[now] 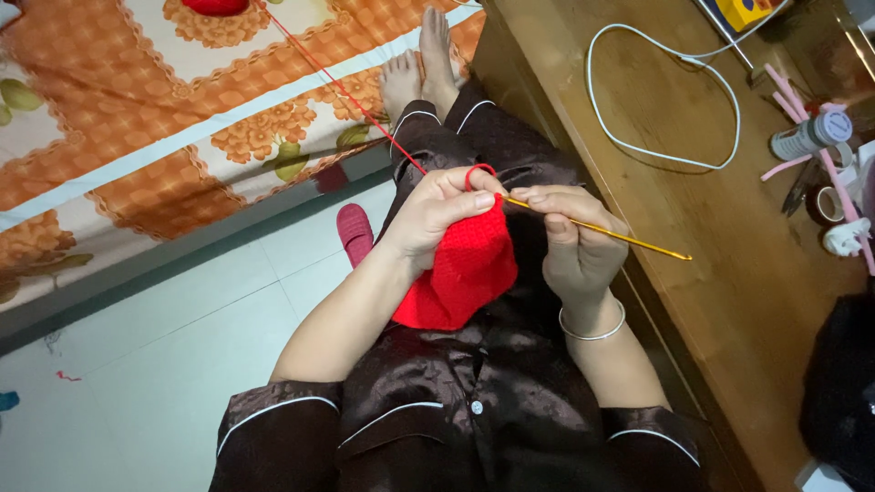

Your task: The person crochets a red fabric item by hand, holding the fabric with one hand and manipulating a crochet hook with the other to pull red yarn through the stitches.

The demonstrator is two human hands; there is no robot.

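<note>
Now | left hand grip closed on red crochet piece | right hand grip closed on golden crochet hook

You are holding a matt red crocheted piece of soft, ribbed yarn, and a thin, shiny gold-coloured metal hook. Your dark brown pyjamas are gleaming like smooth satin with white piping. A polished silver-coloured bangle is circling your right wrist. The wooden worktop is showing a smooth brown grain, a white cable is looking rubbery, the floor is showing pale glossy tiles, and the bed is wearing printed cloth.
</note>
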